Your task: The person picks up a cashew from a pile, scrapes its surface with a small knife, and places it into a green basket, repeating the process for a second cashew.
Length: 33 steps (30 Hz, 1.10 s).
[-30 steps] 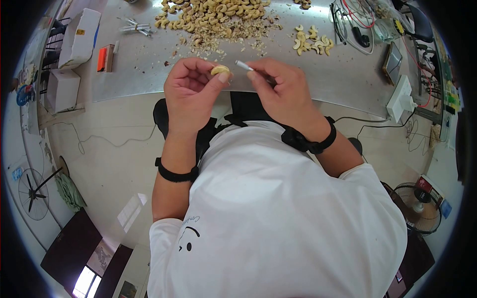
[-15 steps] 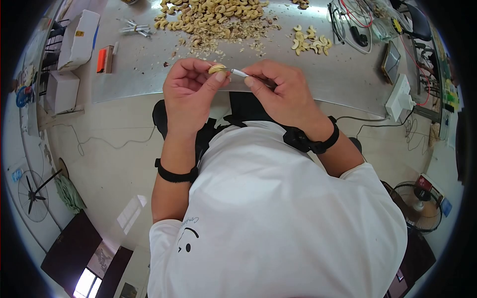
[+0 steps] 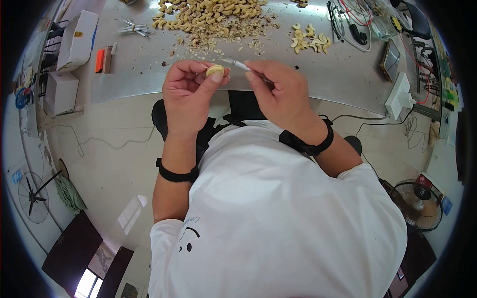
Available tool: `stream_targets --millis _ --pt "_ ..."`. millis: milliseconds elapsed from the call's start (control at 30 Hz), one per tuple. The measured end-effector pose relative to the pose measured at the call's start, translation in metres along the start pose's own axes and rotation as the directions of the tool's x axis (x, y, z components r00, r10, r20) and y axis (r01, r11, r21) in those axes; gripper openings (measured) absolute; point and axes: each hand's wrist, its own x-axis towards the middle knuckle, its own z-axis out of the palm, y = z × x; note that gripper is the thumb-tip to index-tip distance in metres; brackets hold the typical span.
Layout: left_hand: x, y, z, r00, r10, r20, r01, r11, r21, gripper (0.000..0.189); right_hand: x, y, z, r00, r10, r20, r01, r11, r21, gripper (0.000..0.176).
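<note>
A pale cashew nut point(image 3: 214, 70) is pinched between the thumb and fingers of my left hand point(image 3: 193, 89), above the front edge of the metal table point(image 3: 134, 82). My right hand point(image 3: 279, 89) grips a slim craft knife point(image 3: 236, 63) by its silvery handle; the thin blade points left, a little above the nut and apart from it. Beyond my hands lies a big heap of brownish cashews point(image 3: 213, 17), with flaky skin scraps point(image 3: 218, 39) spread along its near side. Further right sits a small group of paler cashews point(image 3: 310, 38).
Several pen-like tools point(image 3: 134, 28) lie at the back left, near an orange-and-brown block point(image 3: 104, 59) and a white bin point(image 3: 79, 42). On the right are coiled cables point(image 3: 355, 30), a phone-like device point(image 3: 391, 61) and a white power strip point(image 3: 399, 99) at the table edge.
My right hand has drawn the knife slightly right and up, off the cashew. In my left fingers the nut has turned to show a broader pale face.
</note>
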Motion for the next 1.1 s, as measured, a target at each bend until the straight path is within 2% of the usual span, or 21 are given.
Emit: stream_targets --millis 100,200,400,600,700,800,900,1100 --pt "0.0 0.0 -0.002 1.0 -0.003 -0.007 0.003 1.0 -0.028 0.022 0.002 -0.001 -0.005 0.996 0.076 0.041 -0.078 0.995 0.057 0.012" --pt "0.001 0.0 -0.002 1.0 -0.006 -0.014 0.005 0.999 -0.047 0.022 0.005 -0.004 -0.011 0.98 0.133 0.148 -0.148 0.984 0.096 0.012" --pt "0.002 -0.005 -0.009 0.997 0.032 0.069 -0.033 0.999 0.01 0.022 0.005 -0.004 -0.012 0.966 0.16 0.205 -0.183 0.978 0.099 0.012" --pt "0.002 -0.006 -0.008 0.998 0.026 0.054 -0.029 0.998 0.057 0.022 0.006 -0.005 -0.011 0.969 0.154 0.192 -0.17 0.983 0.068 0.012" --pt "0.0 -0.001 -0.004 0.998 0.004 0.056 -0.007 0.999 0.05 0.022 0.004 0.003 -0.002 0.98 0.183 0.075 -0.191 0.973 0.132 0.011" --pt "0.0 0.0 -0.004 0.999 -0.011 0.052 0.008 0.998 0.063 0.022 0.006 -0.003 -0.007 0.967 0.226 0.114 -0.243 0.957 0.161 0.011" --pt "0.002 -0.003 -0.008 0.999 0.013 0.033 -0.017 0.995 0.098 0.021 0.007 -0.006 -0.01 0.963 0.181 0.199 -0.219 0.956 0.194 0.011" --pt "0.003 0.0 -0.005 0.998 0.025 0.051 -0.031 0.991 0.133 0.022 0.007 -0.002 -0.006 0.971 0.161 0.177 -0.183 0.977 0.112 0.011"
